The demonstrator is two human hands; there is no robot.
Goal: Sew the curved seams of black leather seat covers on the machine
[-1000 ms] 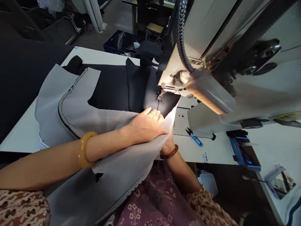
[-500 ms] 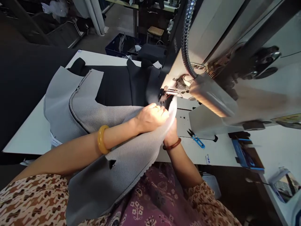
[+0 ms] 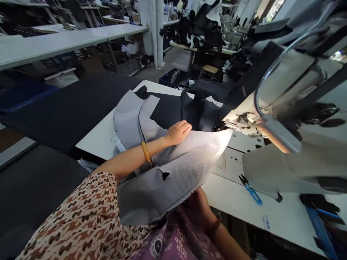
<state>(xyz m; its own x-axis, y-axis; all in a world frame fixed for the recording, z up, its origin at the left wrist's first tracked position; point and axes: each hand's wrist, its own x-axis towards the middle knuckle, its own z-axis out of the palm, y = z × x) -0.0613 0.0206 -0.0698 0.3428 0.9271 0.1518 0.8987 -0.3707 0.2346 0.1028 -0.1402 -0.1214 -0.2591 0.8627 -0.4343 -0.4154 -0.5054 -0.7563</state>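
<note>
A large grey mesh fabric piece (image 3: 187, 169) with a small notch lies folded across the table edge and my lap. Its lit corner reaches the presser foot of a sewing machine (image 3: 238, 124). My left hand (image 3: 179, 133) is on the upper layer, fingers together and curled over the fabric's edge beside black fabric (image 3: 168, 110). At the lower edge of the grey piece is my right hand (image 3: 200, 202); its fingers are mostly hidden by cloth and shadow. Further left, another part of the grey fabric (image 3: 127, 115) carries a dark seam.
Blue thread snips (image 3: 251, 189) lie on the white table (image 3: 230, 195), right of the cloth. A lamp (image 3: 279, 133) on a flexible neck hangs by the machine head. Behind the table stand a blue crate (image 3: 168, 78), a stool (image 3: 210, 69) and a white pillar (image 3: 155, 36).
My view has tilted up and turned left. My right hand has dropped from beside the needle area to the fabric's lower edge. My left hand has moved back from the presser foot.
</note>
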